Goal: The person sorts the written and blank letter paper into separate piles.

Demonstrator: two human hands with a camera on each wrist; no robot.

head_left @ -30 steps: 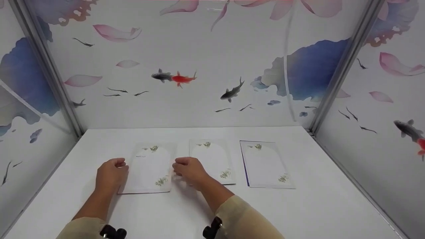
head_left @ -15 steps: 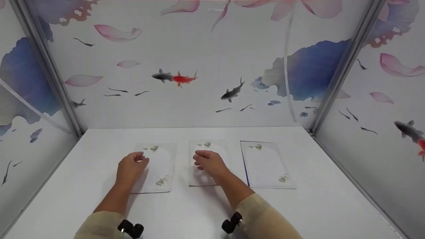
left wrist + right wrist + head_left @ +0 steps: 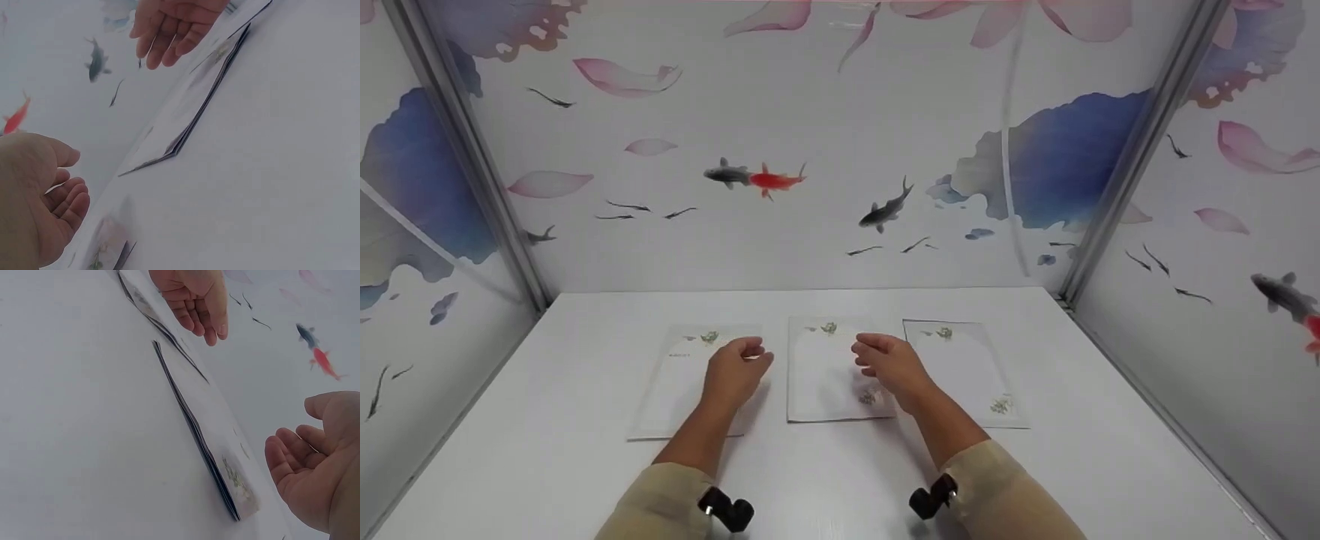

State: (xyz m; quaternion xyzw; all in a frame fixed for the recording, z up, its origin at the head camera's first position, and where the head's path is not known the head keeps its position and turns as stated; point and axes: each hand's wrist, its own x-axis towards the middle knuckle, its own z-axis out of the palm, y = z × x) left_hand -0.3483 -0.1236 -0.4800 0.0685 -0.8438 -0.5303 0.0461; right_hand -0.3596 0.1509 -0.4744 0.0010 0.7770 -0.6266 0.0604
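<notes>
The person wears a beige left sleeve (image 3: 656, 501) and a matching right sleeve (image 3: 1009, 491), both ending on the forearm. By each cuff sits a small black device, the left one (image 3: 726, 511) and the right one (image 3: 934, 497) lobed and rounded, with a bright silvery glint. The left hand (image 3: 733, 375) and right hand (image 3: 895, 369) are bare.

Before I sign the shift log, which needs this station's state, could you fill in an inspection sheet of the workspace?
Surface: plain white table.
Job's things: left paper, middle paper and right paper, all plant-printed, in a row.
Clutter: nothing seen.
Hands: left hand over the left paper's right edge, right hand across the gap between middle paper and right paper; both hold nothing, fingers loosely curled.
Cables: nothing seen.
Surroundings: patterned back wall, metal left post and right post.
</notes>
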